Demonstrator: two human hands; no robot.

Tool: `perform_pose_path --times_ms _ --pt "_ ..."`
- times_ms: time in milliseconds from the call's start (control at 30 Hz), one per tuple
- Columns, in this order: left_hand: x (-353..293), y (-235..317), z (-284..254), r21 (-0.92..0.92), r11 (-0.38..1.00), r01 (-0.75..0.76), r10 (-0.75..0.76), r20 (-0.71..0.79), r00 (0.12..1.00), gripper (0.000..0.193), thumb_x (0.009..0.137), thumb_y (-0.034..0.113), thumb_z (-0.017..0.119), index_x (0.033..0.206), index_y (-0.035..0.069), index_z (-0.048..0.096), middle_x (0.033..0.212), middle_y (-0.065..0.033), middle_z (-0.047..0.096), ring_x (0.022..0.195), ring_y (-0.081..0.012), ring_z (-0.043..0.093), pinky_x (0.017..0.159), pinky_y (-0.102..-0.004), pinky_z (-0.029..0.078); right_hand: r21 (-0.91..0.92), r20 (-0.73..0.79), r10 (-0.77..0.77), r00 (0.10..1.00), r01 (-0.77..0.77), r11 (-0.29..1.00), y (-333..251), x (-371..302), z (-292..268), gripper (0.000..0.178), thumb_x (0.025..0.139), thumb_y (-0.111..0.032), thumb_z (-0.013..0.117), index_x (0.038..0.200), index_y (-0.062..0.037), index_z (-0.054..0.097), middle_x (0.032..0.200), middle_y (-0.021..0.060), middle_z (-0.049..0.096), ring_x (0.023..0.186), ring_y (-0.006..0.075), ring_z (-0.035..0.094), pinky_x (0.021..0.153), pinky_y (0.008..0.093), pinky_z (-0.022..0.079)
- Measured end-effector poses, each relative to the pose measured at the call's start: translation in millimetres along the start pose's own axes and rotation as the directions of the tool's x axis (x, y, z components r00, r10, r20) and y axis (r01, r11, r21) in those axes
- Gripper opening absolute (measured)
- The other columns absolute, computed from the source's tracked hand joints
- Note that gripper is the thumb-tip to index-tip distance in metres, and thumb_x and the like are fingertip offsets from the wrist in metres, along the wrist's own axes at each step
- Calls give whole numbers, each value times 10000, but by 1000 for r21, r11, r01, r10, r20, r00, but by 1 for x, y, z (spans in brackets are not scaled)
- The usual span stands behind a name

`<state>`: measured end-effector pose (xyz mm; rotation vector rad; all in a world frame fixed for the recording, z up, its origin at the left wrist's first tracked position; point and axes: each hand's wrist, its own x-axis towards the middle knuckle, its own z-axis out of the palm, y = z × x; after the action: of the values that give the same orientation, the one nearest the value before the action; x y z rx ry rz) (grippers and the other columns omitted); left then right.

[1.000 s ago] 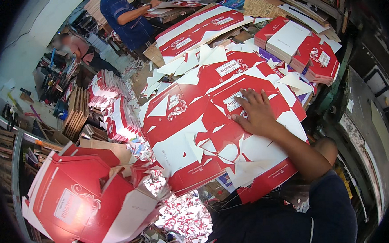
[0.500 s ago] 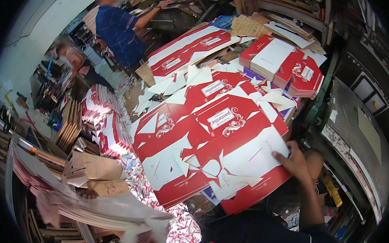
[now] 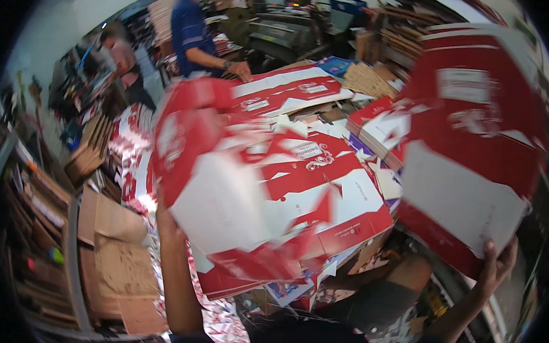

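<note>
My right hand (image 3: pixel 500 265) grips the lower edge of a red-and-white printed carton blank (image 3: pixel 466 161), raised upright at the right. My left arm reaches up to another red-and-white carton blank (image 3: pixel 219 187), lifted and smeared by motion. The left hand (image 3: pixel 168 219) is mostly hidden behind that piece, its fingers out of sight. Loose red and white scraps (image 3: pixel 320 209) hang or fall beside the left piece. Between my hands lies a stack of printed card sheets (image 3: pixel 359 195), with die-cut pieces on it.
More printed sheets (image 3: pixel 282 87) lie at the far side, by a person in a blue shirt (image 3: pixel 193 36). A pile of cut blanks (image 3: pixel 384 128) sits behind the right piece. Offcuts (image 3: pixel 223 326) cover the floor below. Brown boards (image 3: pixel 124 266) stand at the left.
My right hand has lifted a carton blank from the stack, up and rightward. My left arm has swung from the lower left to the raised left blank. The view has shifted.
</note>
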<state>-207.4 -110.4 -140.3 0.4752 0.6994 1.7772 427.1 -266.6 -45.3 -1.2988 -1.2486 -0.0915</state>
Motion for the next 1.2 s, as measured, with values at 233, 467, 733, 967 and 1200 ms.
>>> perform_pose_path --times_ms 233,467,733,967,1200 --pt "14 -65 3 902 417 111 103 -168 980 624 975 495 592 1218 -79 615 1094 -154 693 1012 -225 639 915 -370 486 90 -370 -107 923 150 985 62 50 -20 539 932 -305 692 1345 -5 517 1252 126 593 1129 230 544 1024 390 400" --pt "3 -62 6 985 131 -114 356 61 932 777 914 465 691 1432 -21 377 1371 -192 496 1260 -268 493 1041 -410 422 433 -311 68 948 77 898 61 53 40 862 818 -453 763 1457 -3 399 1434 194 473 1260 329 495 1076 467 384" --pt "-38 -32 120 348 933 -95 -182 682 708 915 886 553 698 1518 40 282 1421 -129 472 1280 -207 489 1063 -373 403 738 136 26 990 -119 665 37 18 195 772 762 -362 836 1337 6 475 1225 152 596 1116 248 593 984 426 480" --pt "-43 -36 123 435 879 -198 104 229 968 425 884 321 782 1138 9 641 1063 -67 705 960 -147 665 857 -287 513 570 684 -112 721 -432 699 -7 -8 301 419 827 -123 823 1133 -3 564 1029 108 681 900 187 659 850 341 534" --pt "-45 -33 122 642 699 -316 233 214 949 411 829 339 835 982 5 651 912 -51 687 812 -117 639 701 -269 508 608 668 -95 738 -467 642 -44 -1 318 359 806 -117 839 1092 6 660 1034 113 723 934 185 678 846 325 535"
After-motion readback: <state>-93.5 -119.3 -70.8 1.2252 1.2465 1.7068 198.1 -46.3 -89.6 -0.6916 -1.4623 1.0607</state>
